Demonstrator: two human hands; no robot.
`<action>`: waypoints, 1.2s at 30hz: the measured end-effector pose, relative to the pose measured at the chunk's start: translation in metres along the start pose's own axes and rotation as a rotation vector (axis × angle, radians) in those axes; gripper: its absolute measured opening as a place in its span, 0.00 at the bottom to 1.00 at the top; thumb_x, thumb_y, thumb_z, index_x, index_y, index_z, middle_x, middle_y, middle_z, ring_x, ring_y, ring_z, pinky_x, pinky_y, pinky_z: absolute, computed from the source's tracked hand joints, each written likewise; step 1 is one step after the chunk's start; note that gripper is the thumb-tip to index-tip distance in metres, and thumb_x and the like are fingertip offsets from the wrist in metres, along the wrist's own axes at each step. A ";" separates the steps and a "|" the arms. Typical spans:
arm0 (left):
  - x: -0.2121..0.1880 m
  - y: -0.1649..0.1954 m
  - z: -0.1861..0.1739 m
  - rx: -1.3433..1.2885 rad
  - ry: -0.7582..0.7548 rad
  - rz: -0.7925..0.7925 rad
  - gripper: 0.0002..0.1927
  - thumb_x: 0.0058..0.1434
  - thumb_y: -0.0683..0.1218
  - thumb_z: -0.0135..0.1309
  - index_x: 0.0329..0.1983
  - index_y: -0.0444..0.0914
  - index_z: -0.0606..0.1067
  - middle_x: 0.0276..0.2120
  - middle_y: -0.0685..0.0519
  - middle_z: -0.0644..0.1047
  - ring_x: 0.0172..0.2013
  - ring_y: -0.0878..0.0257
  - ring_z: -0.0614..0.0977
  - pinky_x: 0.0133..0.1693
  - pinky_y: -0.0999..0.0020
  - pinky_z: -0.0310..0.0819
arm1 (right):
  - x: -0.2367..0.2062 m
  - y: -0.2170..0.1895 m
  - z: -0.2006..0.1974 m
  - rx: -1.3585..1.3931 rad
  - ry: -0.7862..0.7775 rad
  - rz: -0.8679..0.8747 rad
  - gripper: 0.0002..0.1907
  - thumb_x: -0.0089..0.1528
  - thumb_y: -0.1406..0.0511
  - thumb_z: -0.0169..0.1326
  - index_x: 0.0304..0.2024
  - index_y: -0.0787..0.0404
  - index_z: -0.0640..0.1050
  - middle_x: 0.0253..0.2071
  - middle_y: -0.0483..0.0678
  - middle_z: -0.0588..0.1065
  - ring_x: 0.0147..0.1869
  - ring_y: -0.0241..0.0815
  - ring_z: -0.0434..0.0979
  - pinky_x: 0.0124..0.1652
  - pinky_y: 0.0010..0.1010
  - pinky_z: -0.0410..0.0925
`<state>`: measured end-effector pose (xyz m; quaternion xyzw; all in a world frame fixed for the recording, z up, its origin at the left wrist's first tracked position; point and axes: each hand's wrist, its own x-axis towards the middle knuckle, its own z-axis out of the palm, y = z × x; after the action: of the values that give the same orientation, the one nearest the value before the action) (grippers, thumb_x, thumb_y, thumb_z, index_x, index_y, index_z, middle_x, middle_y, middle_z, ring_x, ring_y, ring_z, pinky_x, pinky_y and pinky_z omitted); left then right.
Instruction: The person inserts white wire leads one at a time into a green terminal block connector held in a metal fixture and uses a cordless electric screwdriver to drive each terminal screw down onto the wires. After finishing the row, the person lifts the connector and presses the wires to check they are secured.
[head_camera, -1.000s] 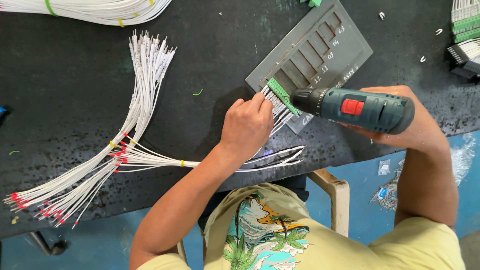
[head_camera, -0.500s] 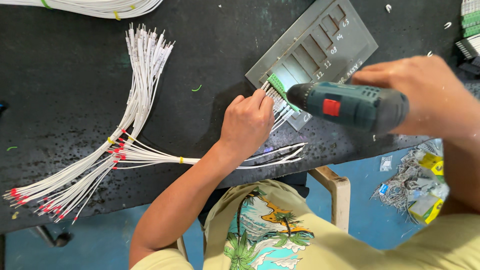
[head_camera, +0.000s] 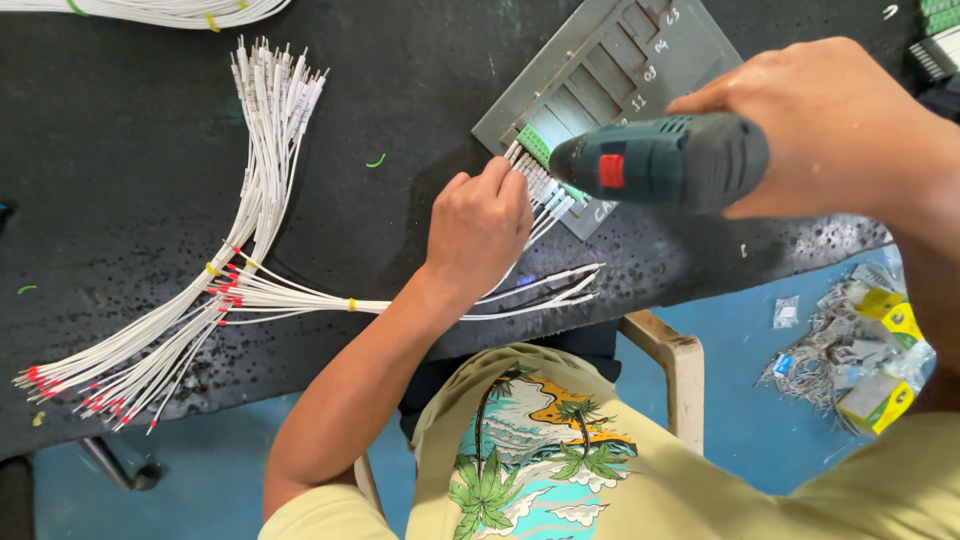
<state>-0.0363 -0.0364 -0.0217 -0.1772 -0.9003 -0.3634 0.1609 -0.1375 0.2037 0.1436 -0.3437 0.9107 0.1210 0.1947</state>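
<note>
Green terminal block (head_camera: 537, 146): sitting in the near slot of the grey slotted jig plate (head_camera: 640, 55), just beyond the left fingertips and directly under the driver's nose.
White wire ends (head_camera: 548, 190): fanning out from the block toward the person, the left hand (head_camera: 478, 222) pressing down on them with fingers curled, pinning rather than gripping.
Cordless driver (head_camera: 665, 163): the right hand (head_camera: 830, 125) is wrapping around its body in a firm grasp, tip pointing at the block; the bit itself is hidden, so I cannot tell whether it is seated in a screw.
Slip risk: the tip is working very close to the left fingers; if it is jumping off a screw head, it could be striking them or nicking wire insulation.
Pull-out risk: wires under the left palm are trailing over the table edge (head_camera: 640, 290), so a tug could be dragging a ferrule out before clamping.
Harness bundle (head_camera: 250, 250): lying well to the left of the left wrist on the black mat (head_camera: 120, 180), red-tipped ends spreading; snagging seems unlikely.
</note>
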 end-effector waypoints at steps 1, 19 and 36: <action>0.001 0.000 -0.002 0.002 -0.001 0.000 0.09 0.58 0.38 0.59 0.28 0.37 0.69 0.29 0.49 0.70 0.26 0.53 0.75 0.33 0.58 0.66 | -0.002 0.001 0.003 0.006 -0.008 0.022 0.35 0.37 0.57 0.68 0.50 0.48 0.85 0.37 0.51 0.82 0.43 0.54 0.82 0.41 0.40 0.73; -0.013 0.025 0.001 -0.387 -0.252 0.255 0.09 0.59 0.41 0.61 0.36 0.37 0.72 0.33 0.50 0.74 0.37 0.53 0.78 0.40 0.59 0.72 | -0.037 -0.001 0.124 1.138 0.429 -0.115 0.15 0.56 0.72 0.68 0.44 0.63 0.80 0.39 0.44 0.80 0.43 0.30 0.78 0.47 0.25 0.73; -0.009 0.030 -0.007 -0.694 -0.290 -0.043 0.04 0.67 0.42 0.60 0.40 0.36 0.77 0.30 0.53 0.74 0.28 0.62 0.78 0.31 0.67 0.72 | -0.037 -0.007 0.117 1.227 0.430 -0.056 0.14 0.55 0.74 0.67 0.43 0.65 0.80 0.39 0.44 0.80 0.43 0.29 0.77 0.47 0.23 0.72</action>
<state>-0.0140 -0.0230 -0.0027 -0.2519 -0.7405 -0.6214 -0.0456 -0.0761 0.2614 0.0543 -0.2101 0.8237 -0.4978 0.1722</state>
